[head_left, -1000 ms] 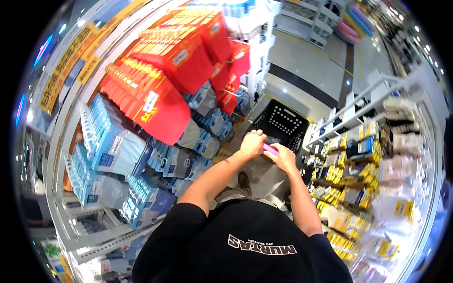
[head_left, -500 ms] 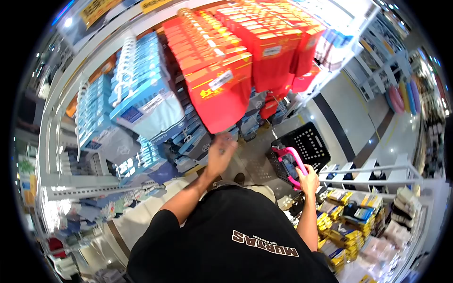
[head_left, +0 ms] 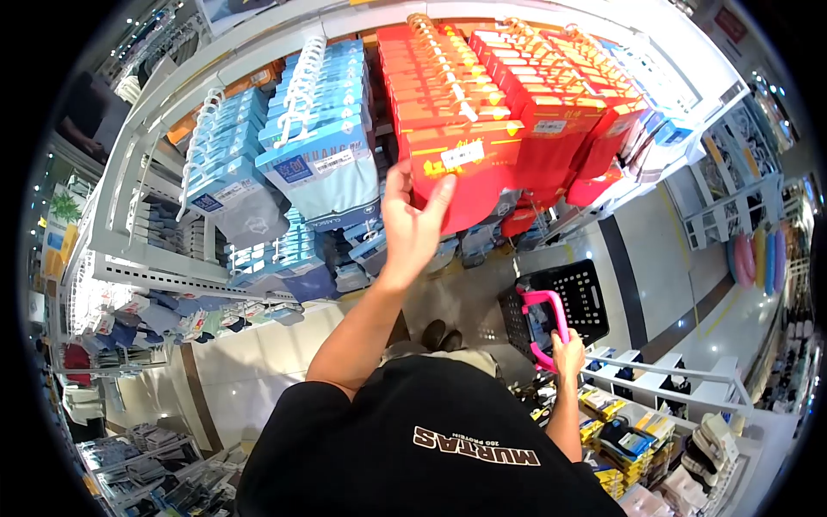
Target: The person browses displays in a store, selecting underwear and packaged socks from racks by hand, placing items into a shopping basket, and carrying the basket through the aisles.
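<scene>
Red packs with orange hooks and a white barcode label hang in a row from the rack. My left hand is at the lower left of the front red pack, thumb across its face and the other fingers partly behind its edge. The thumb stands apart from the fingers, and a firm grip cannot be made out. My right hand is wrapped round the pink handle of a black basket with square holes.
Light blue packs hang left of the red ones. Below right are yellow-labelled packs beside a white rail. Pale floor shows at the lower left. A person stands at the upper left edge.
My left hand has moved up to the front red pack. My right hand stays on the pink handle, which it first held together with my left hand. The view has turned left towards the rack.
</scene>
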Demonstrator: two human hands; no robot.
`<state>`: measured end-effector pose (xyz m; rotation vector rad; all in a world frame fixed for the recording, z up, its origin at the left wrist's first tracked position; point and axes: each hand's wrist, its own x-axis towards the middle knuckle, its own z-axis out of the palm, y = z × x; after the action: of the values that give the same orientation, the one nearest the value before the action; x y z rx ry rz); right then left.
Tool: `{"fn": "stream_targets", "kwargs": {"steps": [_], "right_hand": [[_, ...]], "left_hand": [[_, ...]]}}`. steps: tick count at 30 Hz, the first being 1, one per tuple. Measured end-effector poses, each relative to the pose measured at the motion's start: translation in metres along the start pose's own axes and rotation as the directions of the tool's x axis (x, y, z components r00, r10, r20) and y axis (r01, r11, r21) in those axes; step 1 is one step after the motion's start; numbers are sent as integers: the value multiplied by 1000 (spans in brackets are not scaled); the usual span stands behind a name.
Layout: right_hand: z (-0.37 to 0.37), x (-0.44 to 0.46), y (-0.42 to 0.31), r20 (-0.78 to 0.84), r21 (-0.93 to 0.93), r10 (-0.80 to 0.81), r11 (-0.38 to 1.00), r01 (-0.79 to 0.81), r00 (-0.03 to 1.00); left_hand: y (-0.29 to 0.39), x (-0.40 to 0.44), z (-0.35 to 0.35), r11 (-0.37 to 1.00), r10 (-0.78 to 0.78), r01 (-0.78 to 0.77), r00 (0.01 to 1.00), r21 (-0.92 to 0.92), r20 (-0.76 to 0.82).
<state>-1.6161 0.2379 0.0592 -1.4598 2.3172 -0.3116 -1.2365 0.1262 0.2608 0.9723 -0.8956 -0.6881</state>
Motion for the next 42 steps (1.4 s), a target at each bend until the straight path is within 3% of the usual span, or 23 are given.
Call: {"fn": "stream_targets", "kwargs": {"steps": [1, 4, 8, 11, 14, 16, 18, 20, 21, 22, 23, 24, 26, 27, 28, 30, 32, 36, 37, 40, 42], "right_hand": [[0, 1, 3, 5, 27, -15, 1000, 14, 1000], [-3, 1, 5, -5, 32, -25, 999, 25, 1000], [-10, -1, 2, 10, 43, -33, 999, 33, 999], [-12, 2, 2, 5, 104, -60, 993, 59, 998], [-22, 0, -1, 9, 283, -76, 956, 71, 997], [-18, 6, 6, 15, 465, -133, 879, 111, 991], [-25, 12, -2, -231, 373, -302, 850, 371, 925], [-42, 17, -27, -365, 414, -369, 758, 504, 855], [-49, 18, -41, -298, 587, -356, 664, 464, 886], [-51, 16, -58, -228, 735, -351, 550, 397, 908], [-49, 14, -75, -164, 868, -420, 368, 333, 893], [-41, 16, -85, 35, 975, -519, 204, 85, 854], [-14, 6, -110, 214, 975, -566, 176, -137, 796], [6, -2, -121, 221, 969, -615, 223, -102, 757], [7, -15, -131, 307, 930, -588, 353, -104, 748], [26, -27, -142, 379, 925, -594, 251, -284, 710], [18, -32, -163, 380, 925, -592, 236, -297, 711], [21, -14, -175, 307, 951, -569, 206, -228, 763], [17, -9, -179, 317, 948, -545, 201, -247, 776], [0, -4, -184, 337, 941, -528, 201, -271, 780], [8, -5, -177, 303, 952, -558, 204, -226, 773]], "left_hand": [[4, 4, -3, 989, -140, 143, 988, -38, 71], [-2, 0, -1, 969, -206, 212, 977, -128, 58], [9, -11, 12, 993, -7, 11, 999, -116, 33], [26, -25, 12, 996, 48, -48, 999, -73, -9], [55, -48, 7, 975, 177, -180, 984, 129, 33], [59, -70, 11, 975, 195, -202, 978, 93, 74], [60, -95, 16, 971, 187, -214, 958, 108, 218], [40, -124, 14, 964, 15, -101, 945, 247, 327], [26, -142, 25, 982, -184, 168, 944, 82, 272], [10, -156, 30, 965, -260, 257, 928, 44, 269], [-11, -173, 25, 947, -317, 290, 910, 138, 266], [-28, -187, 22, 926, -377, 370, 886, 78, 272], [-43, -197, 6, 895, -444, 401, 843, 195, 304], [-49, -196, 0, 878, -476, 440, 840, 187, 260], [-54, -195, -6, 862, -504, 476, 838, 172, 208], [-83, -197, -31, 832, -555, 551, 824, 66, 116], [-67, -191, -42, 766, -627, 638, 769, -79, 128], [-57, -206, -65, 702, -706, 706, 669, 99, 234], [-50, -209, -62, 645, -741, 764, 622, 11, 254], [-70, -222, -67, 676, -729, 708, 602, 205, 325], [-65, -221, -58, 726, -685, 652, 659, 217, 311]]}}
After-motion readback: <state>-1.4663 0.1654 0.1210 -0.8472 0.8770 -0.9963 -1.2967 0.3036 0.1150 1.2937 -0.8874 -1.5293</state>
